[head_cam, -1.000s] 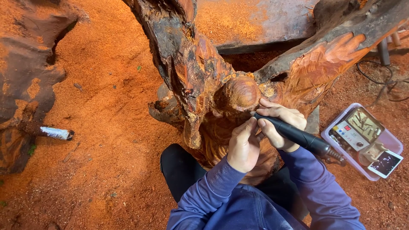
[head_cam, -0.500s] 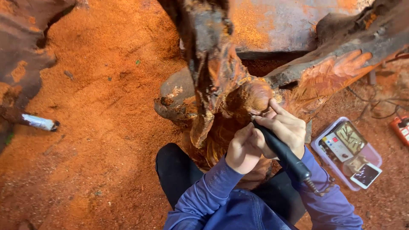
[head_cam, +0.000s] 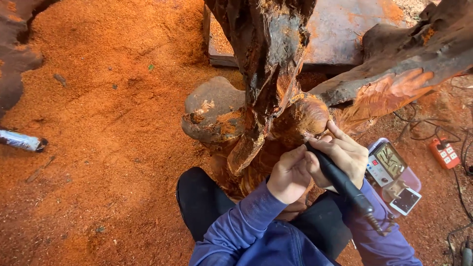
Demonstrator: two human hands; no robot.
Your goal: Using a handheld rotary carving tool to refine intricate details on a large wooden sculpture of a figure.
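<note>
Hands at centre right: right hand [head_cam: 345,156] grips a black rotary tool [head_cam: 340,181] against the carved wood [head_cam: 300,118]; left hand [head_cam: 289,173] closes around its front end.

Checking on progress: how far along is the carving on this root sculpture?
Done: the wing-like branch shows cut feather grooves, and sawdust covers the ground. In hand: both hands, left hand and right hand, steady a black rotary carving tool against the rounded knob. Left: the dark upper trunk looks rough, uncarved.

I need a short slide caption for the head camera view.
Right hand holds a black rotary carving tool against a reddish wood sculpture, left hand steadying it.
</note>
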